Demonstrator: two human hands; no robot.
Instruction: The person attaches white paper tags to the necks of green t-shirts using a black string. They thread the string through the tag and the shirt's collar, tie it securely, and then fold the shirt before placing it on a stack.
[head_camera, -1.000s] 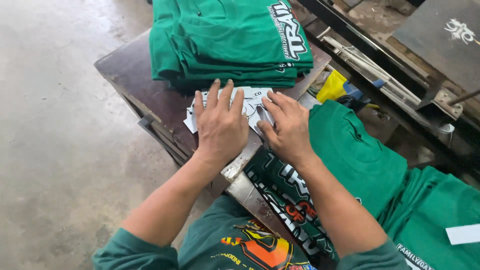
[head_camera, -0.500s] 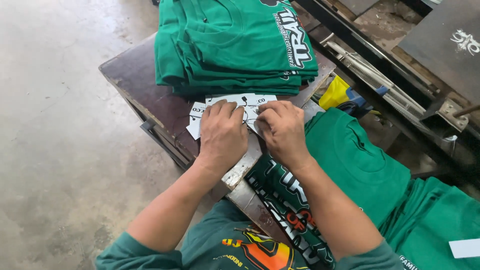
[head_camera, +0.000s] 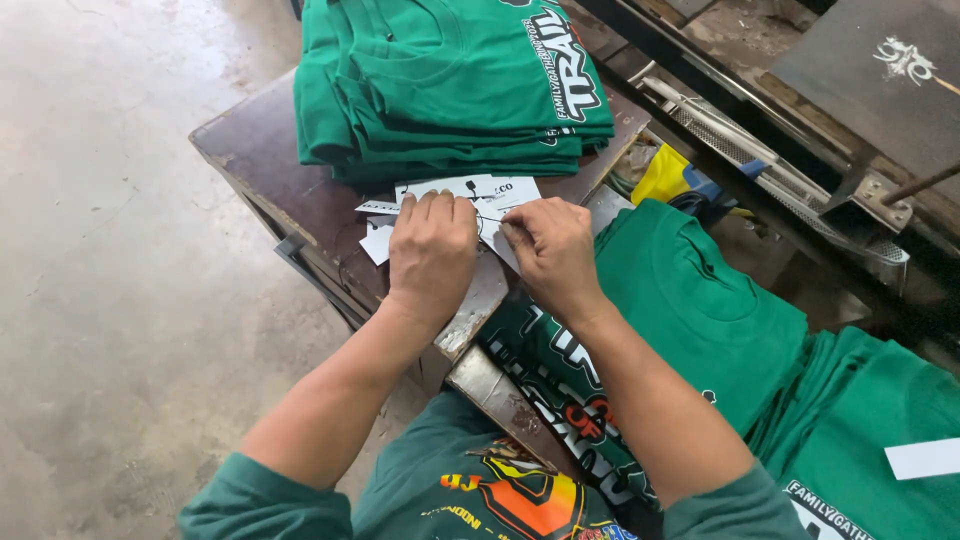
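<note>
White, thin paper tags (head_camera: 470, 200) fanned on dark worn wooden table (head_camera: 250, 150), just before stacked green printed shirts (head_camera: 450, 90). Left hand (head_camera: 430, 250) pressed flat on top; right hand (head_camera: 550, 250) pinching an edge. Probably light, flexible, slippery; best lifted by edges.

My left hand (head_camera: 432, 250) and right hand (head_camera: 548, 250) press on white paper tags (head_camera: 470, 190), just below the stack of green shirts (head_camera: 450, 80).
</note>
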